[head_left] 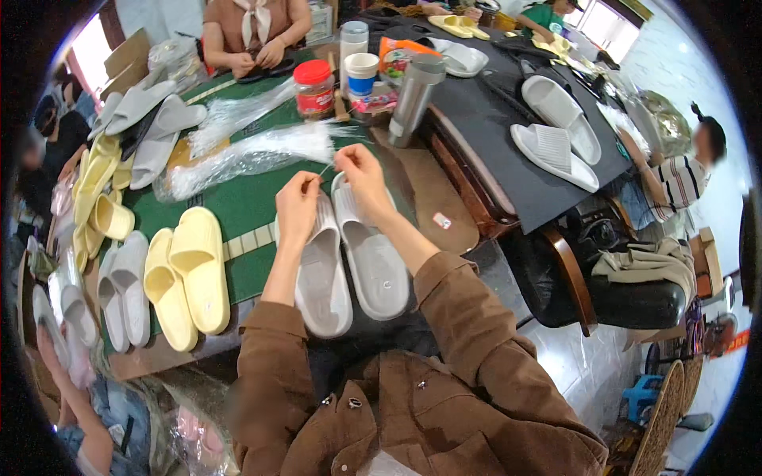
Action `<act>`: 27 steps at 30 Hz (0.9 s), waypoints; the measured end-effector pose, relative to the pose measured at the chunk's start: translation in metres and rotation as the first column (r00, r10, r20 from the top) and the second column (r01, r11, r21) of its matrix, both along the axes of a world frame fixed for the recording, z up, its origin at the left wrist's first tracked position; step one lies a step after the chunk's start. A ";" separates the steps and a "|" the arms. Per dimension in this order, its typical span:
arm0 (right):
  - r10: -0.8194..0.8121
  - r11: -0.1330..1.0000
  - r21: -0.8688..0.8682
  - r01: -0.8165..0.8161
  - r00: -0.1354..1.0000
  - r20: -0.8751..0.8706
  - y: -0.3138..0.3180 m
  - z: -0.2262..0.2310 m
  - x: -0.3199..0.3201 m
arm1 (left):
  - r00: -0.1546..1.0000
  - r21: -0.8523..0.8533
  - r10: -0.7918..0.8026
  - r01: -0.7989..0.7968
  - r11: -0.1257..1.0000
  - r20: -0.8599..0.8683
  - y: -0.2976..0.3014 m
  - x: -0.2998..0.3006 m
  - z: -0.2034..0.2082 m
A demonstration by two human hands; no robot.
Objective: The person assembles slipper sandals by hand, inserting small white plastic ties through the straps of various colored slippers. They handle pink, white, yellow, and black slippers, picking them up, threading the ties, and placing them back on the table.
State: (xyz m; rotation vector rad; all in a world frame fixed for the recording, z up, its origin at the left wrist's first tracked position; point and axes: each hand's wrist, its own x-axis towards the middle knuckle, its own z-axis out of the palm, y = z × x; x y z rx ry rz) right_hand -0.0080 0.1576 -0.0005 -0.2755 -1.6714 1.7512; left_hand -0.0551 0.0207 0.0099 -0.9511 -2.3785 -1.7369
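Observation:
A pair of grey slide sandals (321,289) lies side by side in front of me at the table's near edge, toes pointing away. Above their toe straps, my left hand (297,205) and my right hand (363,181) are close together, fingertips pinched. Between them runs a thin whitish plastic strand (325,169), gripped from both sides; its ends are hidden by my fingers. Just beyond my hands, a bundle of thin white plastic strands (294,146) spills from a clear bag. Yellow slide sandals (200,274) stand to the left of the grey pair.
Grey slides (127,278) and stacked yellow slides (111,218) are farther left. A red-lidded jar (314,87), a paper cup (361,75) and a steel tumbler (414,99) stand beyond my hands. A black chair (635,297) is at right. Other people sit around the tables.

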 end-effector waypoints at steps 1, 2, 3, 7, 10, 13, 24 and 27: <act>-0.006 1.000 0.013 0.006 1.000 0.021 0.001 0.001 0.001 | 1.000 0.016 0.010 -0.010 1.000 -0.007 0.000 0.001 -0.001; -0.015 1.000 0.026 0.014 0.999 0.030 0.001 0.002 0.001 | 1.000 0.032 0.020 -0.019 0.999 -0.013 0.001 0.001 -0.003; -0.022 0.998 0.062 0.020 1.000 0.023 0.002 0.003 0.001 | 1.000 0.062 0.017 -0.015 0.998 -0.025 0.001 0.000 -0.003; 0.011 1.000 -0.008 -0.011 0.998 0.062 0.006 0.005 0.001 | 1.000 0.058 -0.013 0.012 0.998 0.014 0.003 0.000 -0.004; -0.022 0.992 -0.120 0.029 0.998 0.062 0.002 0.009 0.004 | 0.995 -0.084 -0.028 0.020 0.996 -0.099 -0.002 0.009 0.007; -0.029 0.994 -0.106 0.035 0.998 0.060 0.006 0.008 0.007 | 0.938 -0.329 -0.202 0.104 0.939 -0.282 -0.010 0.033 0.023; 0.139 0.980 -0.156 -0.125 0.987 0.084 0.011 0.005 0.005 | 0.915 -0.299 -0.189 0.081 0.951 -0.356 -0.023 0.048 0.006; 0.233 0.959 -0.181 -0.218 0.970 0.066 0.002 0.008 0.007 | 0.964 -0.232 -0.194 0.151 0.961 -0.180 -0.025 0.039 0.010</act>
